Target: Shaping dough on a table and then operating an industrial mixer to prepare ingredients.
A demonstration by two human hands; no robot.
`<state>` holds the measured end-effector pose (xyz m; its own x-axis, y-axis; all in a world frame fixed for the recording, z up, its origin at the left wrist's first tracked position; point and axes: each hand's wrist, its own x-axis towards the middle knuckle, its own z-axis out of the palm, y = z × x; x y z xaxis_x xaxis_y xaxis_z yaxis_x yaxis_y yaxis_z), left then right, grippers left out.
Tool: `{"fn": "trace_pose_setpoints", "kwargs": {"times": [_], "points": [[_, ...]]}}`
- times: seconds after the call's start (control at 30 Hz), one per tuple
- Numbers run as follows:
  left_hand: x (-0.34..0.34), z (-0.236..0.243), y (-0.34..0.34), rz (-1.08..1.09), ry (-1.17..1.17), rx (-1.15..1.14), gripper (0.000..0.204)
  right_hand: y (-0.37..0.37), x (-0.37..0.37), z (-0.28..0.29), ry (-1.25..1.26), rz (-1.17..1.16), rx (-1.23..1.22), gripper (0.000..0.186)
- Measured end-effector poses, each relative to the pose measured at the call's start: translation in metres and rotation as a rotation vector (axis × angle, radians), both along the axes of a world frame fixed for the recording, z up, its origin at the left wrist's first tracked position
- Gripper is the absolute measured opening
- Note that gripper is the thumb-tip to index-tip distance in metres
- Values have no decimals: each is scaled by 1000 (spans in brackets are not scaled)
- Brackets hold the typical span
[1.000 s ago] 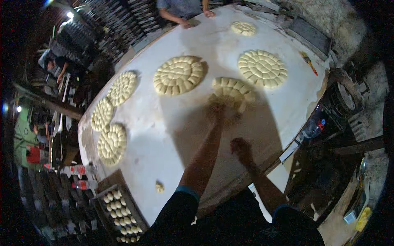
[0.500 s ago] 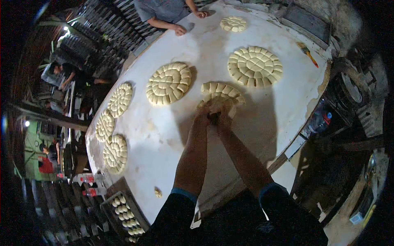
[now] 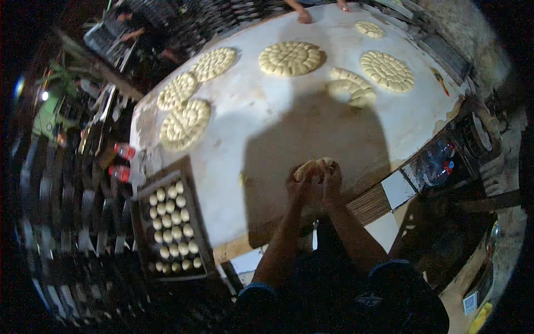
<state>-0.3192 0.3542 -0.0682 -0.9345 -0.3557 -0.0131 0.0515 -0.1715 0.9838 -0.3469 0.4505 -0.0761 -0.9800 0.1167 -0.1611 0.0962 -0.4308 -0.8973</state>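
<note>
My left hand (image 3: 297, 183) is closed around a pale piece of dough (image 3: 304, 170). Beside it, my right hand (image 3: 332, 181) grips more pale dough (image 3: 325, 162); whether the two pieces are joined I cannot tell. Both hands are close together above the near part of the white table (image 3: 228, 150), inside my shadow. Beyond them lies a broken, curved part-ring of cut dough (image 3: 356, 91). Round slabs of dough scored into many pieces surround it, one at the far middle (image 3: 289, 59) and another to its right (image 3: 386, 71).
A dark tray (image 3: 201, 245) with rows of dough balls (image 3: 176, 232) stands at the near left. Several scored dough rounds (image 3: 185, 126) lie along the left edge. A brush (image 3: 440, 82) rests at the far right. Another person's hands (image 3: 303, 16) touch the far edge. Bottles (image 3: 439, 172) stand at the right.
My hands have drawn back from the part-ring toward my body, bringing dough with them. The part-ring is smaller. My view has turned left, showing the whole tray.
</note>
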Motion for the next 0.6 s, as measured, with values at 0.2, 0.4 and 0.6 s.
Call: {"fn": "trace_pose_setpoints", "kwargs": {"times": [0.2, 0.4, 0.6], "points": [[89, -9, -135, 254, 71, -486, 23, -61, 52, 55, 288, 106, 237, 40], [183, -19, -190, 615, 74, 376, 18, 62, -3, 26, 227, -116, 283, 59], [187, -40, -272, 417, -130, -753, 28, 80, -64, -1, 1239, 556, 1425, 32]]}}
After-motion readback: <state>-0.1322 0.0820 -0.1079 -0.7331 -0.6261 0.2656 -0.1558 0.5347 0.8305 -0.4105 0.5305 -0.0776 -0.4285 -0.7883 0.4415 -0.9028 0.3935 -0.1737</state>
